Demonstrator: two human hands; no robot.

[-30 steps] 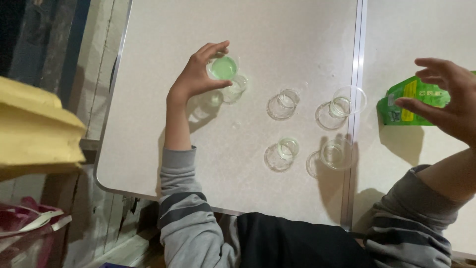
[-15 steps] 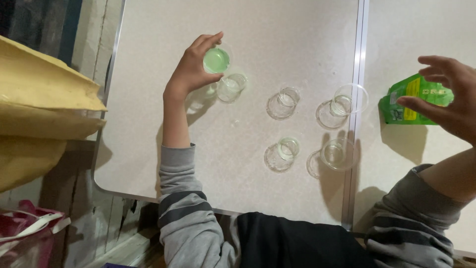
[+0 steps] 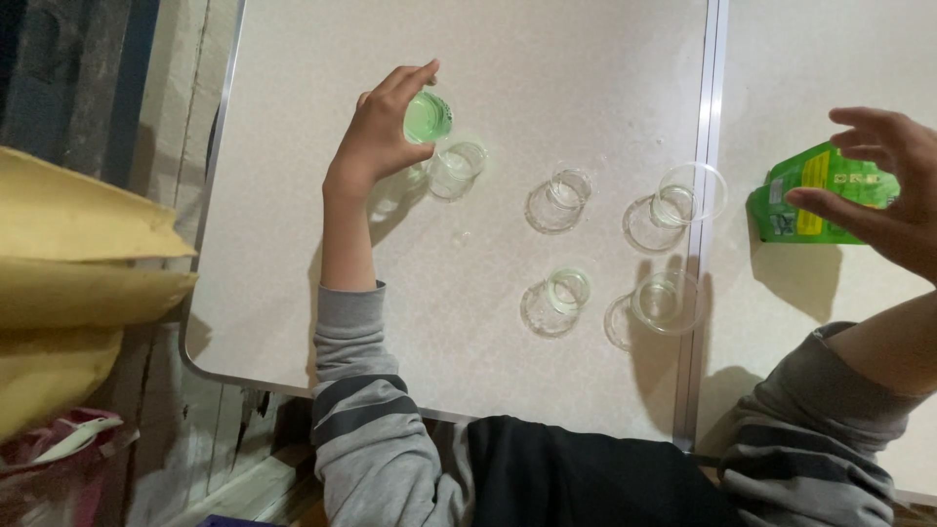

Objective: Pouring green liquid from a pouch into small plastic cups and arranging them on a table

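Note:
My left hand (image 3: 376,132) grips a small clear cup of green liquid (image 3: 427,117), tilted over another clear cup (image 3: 456,168) that stands on the pale table (image 3: 547,59). Several more clear cups stand to the right, among them one at the middle (image 3: 558,200) and one nearer me (image 3: 553,304). My right hand (image 3: 883,185) hovers with fingers spread just above a green pouch (image 3: 818,195) lying on the adjoining table; it is not closed on the pouch.
Two more clear cups (image 3: 673,205) (image 3: 656,304) sit by the metal seam (image 3: 701,195) between the two tables. A yellow cloth (image 3: 78,283) hangs at the left beyond the table edge, with a pink bag (image 3: 59,439) below it.
My left hand has lifted the green cup a little and tipped it toward the cup beside it. My right hand has stayed over the pouch. The yellow cloth at the left has shifted.

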